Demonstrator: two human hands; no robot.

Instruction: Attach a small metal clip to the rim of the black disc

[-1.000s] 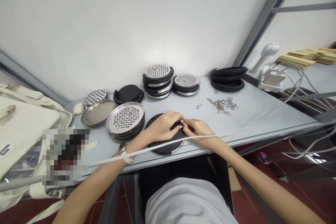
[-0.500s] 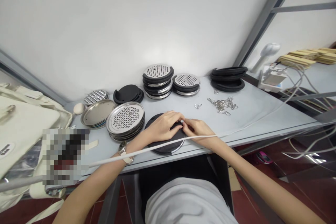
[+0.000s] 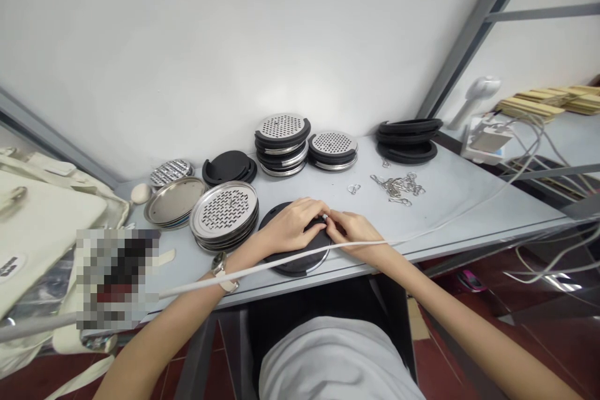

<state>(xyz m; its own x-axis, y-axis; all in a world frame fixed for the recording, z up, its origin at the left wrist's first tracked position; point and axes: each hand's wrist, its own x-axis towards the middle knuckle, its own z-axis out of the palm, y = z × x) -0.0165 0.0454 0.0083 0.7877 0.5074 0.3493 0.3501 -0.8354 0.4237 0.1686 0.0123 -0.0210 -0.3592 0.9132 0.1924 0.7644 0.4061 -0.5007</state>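
A round black disc (image 3: 296, 259) with a metal rim lies at the table's near edge. My left hand (image 3: 290, 225) rests curled on top of it, wrist watch showing. My right hand (image 3: 352, 230) meets it at the disc's right side. Between the fingertips of both hands sits a small shiny metal clip (image 3: 324, 217), pinched from both sides. A white cable (image 3: 262, 267) runs across in front of my wrists.
Stacks of perforated metal discs (image 3: 225, 209) and black-rimmed ones (image 3: 282, 131) stand behind. Plain metal plates (image 3: 174, 200) lie left, black rings (image 3: 407, 137) back right, loose metal clips (image 3: 397, 187) between. A cream bag (image 3: 42, 212) sits far left.
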